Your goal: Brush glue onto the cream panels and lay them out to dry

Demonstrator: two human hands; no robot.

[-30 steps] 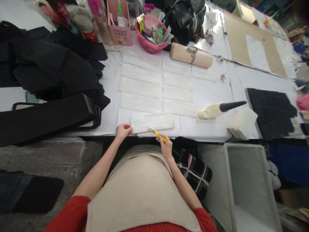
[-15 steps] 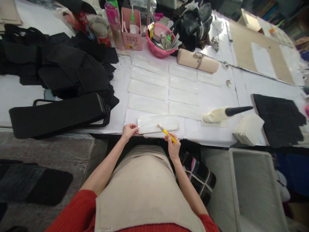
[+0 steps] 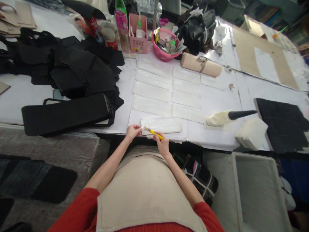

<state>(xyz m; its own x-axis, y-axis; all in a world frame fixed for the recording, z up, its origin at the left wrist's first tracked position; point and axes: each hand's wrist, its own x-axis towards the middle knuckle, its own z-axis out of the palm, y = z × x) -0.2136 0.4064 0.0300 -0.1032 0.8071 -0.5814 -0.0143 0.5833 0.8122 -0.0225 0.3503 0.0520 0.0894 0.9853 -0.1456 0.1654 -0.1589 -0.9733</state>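
My right hand grips a paintbrush by its yellow handle. Its pale bristles touch the left end of a stack of white rectangular strips at the table's front edge. At that same end, my left hand is closed in a pinch on the top white strip's corner. The strip looks wet and streaky. Beyond the stack, several similar white strips lie flat in two columns. To the right, a cream bottle with a dark pointed end lies on its side.
Black pieces are heaped at the left, behind a stack of long black panels. A pink basin of small items and a beige roll stand at the back. Pale cards and black sheets lie at the right.
My right hand has moved left, drawing the brush from the middle of the top strip to its left end. My left hand stays at the corner. The view has shifted slightly.
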